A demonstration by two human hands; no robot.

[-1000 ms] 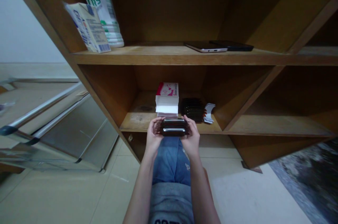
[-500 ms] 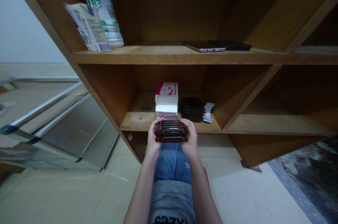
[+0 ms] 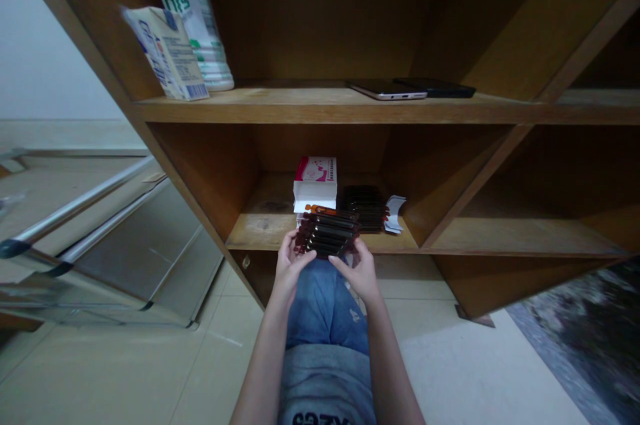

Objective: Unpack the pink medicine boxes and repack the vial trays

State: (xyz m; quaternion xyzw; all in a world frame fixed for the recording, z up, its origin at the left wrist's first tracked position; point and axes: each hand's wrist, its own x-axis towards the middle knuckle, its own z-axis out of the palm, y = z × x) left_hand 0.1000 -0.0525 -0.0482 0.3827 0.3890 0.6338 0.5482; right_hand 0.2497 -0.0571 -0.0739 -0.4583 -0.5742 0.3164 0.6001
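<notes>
Between my hands is a stack of dark brown vials (image 3: pixel 327 233), tilted, with an orange-lit vial along its upper edge. My left hand (image 3: pixel 290 265) grips the stack's left end, thumb on the near face. At the right end, my right hand (image 3: pixel 360 270) holds it the same way, its fingers partly hidden behind. Just beyond the stack, an opened pink and white box (image 3: pixel 316 178) lies on the lower shelf with its white flap towards me. To its right rests a second group of dark vials (image 3: pixel 365 205), beside a folded white paper (image 3: pixel 395 213).
The wooden shelf edge (image 3: pixel 330 113) runs above my hands. On it stand a drink carton (image 3: pixel 170 55) and a white-green bottle (image 3: pixel 203 31) at left, and a phone (image 3: pixel 387 89) lying flat beside another dark flat object. A metal-framed rack (image 3: pixel 165 258) stands on the left.
The stack has tipped and turned in my hands, now showing its broad side and rising slightly over the box's flap. My thumbs have come round to the near side.
</notes>
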